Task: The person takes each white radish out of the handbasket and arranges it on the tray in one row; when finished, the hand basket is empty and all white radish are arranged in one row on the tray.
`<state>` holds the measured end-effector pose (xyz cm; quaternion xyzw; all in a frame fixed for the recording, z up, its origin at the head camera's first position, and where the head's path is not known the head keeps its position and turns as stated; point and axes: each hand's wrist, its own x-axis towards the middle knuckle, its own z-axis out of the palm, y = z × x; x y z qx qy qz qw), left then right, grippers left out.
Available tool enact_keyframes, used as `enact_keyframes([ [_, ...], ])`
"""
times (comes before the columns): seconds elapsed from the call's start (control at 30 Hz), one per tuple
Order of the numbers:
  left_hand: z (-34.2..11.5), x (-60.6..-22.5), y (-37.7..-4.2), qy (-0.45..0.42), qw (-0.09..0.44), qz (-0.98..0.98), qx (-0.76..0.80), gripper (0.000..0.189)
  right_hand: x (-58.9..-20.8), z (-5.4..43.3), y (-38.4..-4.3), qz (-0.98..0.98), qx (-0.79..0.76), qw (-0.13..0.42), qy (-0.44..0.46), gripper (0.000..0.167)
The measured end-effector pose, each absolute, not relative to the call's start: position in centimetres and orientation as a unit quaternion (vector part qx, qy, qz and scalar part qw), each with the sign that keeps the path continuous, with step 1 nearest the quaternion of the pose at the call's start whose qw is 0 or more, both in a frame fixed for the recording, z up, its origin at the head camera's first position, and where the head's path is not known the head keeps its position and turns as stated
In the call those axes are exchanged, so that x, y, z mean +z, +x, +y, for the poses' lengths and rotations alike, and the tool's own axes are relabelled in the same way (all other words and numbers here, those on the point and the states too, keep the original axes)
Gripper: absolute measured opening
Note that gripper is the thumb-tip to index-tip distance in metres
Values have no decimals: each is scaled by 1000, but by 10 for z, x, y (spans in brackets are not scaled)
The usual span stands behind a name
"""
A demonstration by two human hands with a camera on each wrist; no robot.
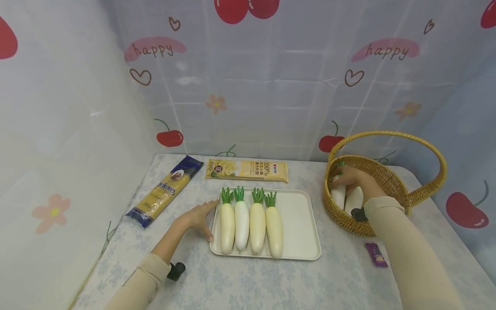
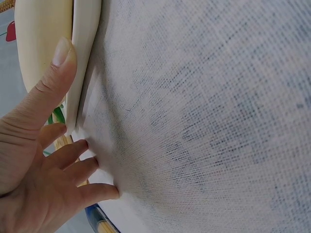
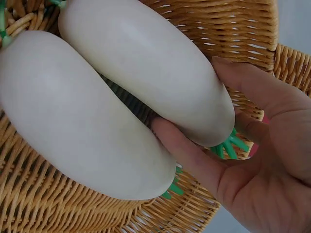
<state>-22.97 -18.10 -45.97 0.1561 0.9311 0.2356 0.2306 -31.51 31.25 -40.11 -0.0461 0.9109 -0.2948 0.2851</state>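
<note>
The right hand [image 1: 354,177] pinches a white radish [image 3: 150,68] between its fingers, inside the basket [image 1: 348,224]. Another radish [image 3: 87,116] lies right beside that hand. The left hand [image 1: 198,217] has spread fingers, its thumb at the tray [image 1: 300,224]'s rim. Four radishes [image 1: 257,228] lie on the tray, just right of the left hand.

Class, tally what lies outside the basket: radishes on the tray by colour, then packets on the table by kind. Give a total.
Cream radishes on the tray: 3
White radish on the tray: 1
Long packets: 2
Small purple packet: 1
Total: 7
</note>
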Motion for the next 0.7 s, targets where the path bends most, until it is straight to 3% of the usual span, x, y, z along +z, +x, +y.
enact_keyframes([
  [0.4, -182, -463, -231, 150, 233, 930, 241, 122, -400, 325, -316, 886, -358, 290, -45, 70],
  [0.7, -182, -461, -230, 157, 232, 930, 238, 121, -394, 339, -311, 877, -396, 264, -65, 67],
])
